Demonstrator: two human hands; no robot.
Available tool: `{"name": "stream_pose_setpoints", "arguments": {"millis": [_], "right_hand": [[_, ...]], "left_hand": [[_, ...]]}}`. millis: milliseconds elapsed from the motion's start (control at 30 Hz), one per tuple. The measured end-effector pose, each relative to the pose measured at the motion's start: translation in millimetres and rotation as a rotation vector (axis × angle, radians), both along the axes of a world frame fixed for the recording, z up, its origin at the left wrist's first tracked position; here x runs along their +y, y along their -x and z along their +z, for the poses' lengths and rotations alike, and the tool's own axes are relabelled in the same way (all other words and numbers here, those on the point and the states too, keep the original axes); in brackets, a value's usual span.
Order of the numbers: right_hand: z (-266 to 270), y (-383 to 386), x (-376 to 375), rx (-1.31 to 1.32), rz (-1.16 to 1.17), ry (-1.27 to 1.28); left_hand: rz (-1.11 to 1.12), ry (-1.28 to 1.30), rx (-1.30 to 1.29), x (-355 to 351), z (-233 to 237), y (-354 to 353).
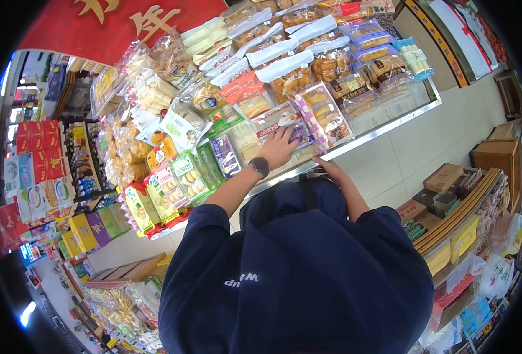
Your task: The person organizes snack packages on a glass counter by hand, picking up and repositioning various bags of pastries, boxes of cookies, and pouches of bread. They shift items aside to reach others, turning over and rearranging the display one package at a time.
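Observation:
My left hand (277, 148), with a dark watch on the wrist, lies on a clear-wrapped bread pack with a red-and-white label (274, 118). Its fingers are spread over the wrapper, not closed round it. A purple-labelled pack (303, 137) touches the fingertips' right side. My right hand (330, 170) is at the metal front edge of the display, its visible fingers stretched out and nothing seen in them; part of it is hidden. Just beyond it lies a pack with a pink-and-white checked border (324, 117). A blue-purple pack (225, 156) sits left of my left hand.
Bagged breads (290, 76) stand in rows at the back of the display. Green and yellow biscuit packs (155, 203) fill its left end. A red banner (119, 26) hangs behind. Wooden-edged shelving (467, 218) stands at the right, and red boxes (40, 144) are at the far left.

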State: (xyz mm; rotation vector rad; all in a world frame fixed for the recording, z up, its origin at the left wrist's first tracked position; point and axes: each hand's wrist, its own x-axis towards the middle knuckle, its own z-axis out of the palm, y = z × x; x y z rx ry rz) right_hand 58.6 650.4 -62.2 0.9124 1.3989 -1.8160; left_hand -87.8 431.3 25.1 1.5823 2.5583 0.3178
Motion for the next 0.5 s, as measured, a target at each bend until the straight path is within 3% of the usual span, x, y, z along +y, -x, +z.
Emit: {"name": "stream_pose_setpoints", "arguments": {"millis": [367,500], "right_hand": [[-6.2,0.6,3.2,-0.008,0.04,-0.023],[-2.5,0.5,1.3,0.006,0.031,-0.013]], "left_hand": [[0.177,0.037,-0.176,4.6,6.5,-3.1],[0.311,-0.129,-0.246,-21.8,21.6,-8.0]]}}
